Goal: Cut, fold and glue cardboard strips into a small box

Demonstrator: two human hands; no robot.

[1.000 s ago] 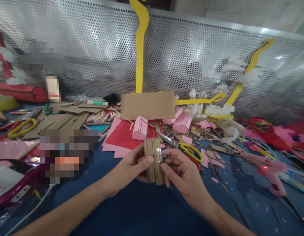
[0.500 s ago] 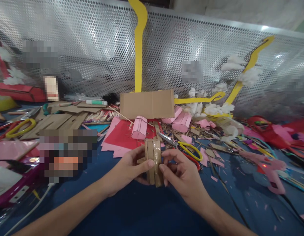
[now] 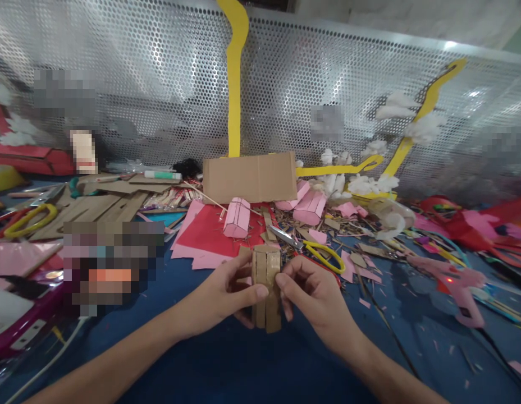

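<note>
A small brown cardboard piece [image 3: 266, 275], made of folded or stacked strips with glossy tape on it, stands upright between both hands above the blue table. My left hand [image 3: 227, 292] grips its left side, thumb pressed on the front. My right hand [image 3: 313, 297] pinches its right edge with curled fingers. Just beyond the hands lie yellow-handled scissors [image 3: 317, 252] and a small pink paper box [image 3: 236, 217] on red paper [image 3: 204, 230].
A brown cardboard panel [image 3: 250, 178] stands at the back before a perforated metal screen [image 3: 159, 90] with yellow paper strips and white cotton tufts. Cardboard cut-outs [image 3: 100, 205] lie left, a pink glue gun [image 3: 462, 289] right. Paper scraps litter the blue table [image 3: 252, 359].
Both hands have turned the cardboard piece and lowered it slightly toward me; its flat front now faces the camera. The view has tilted down a little.
</note>
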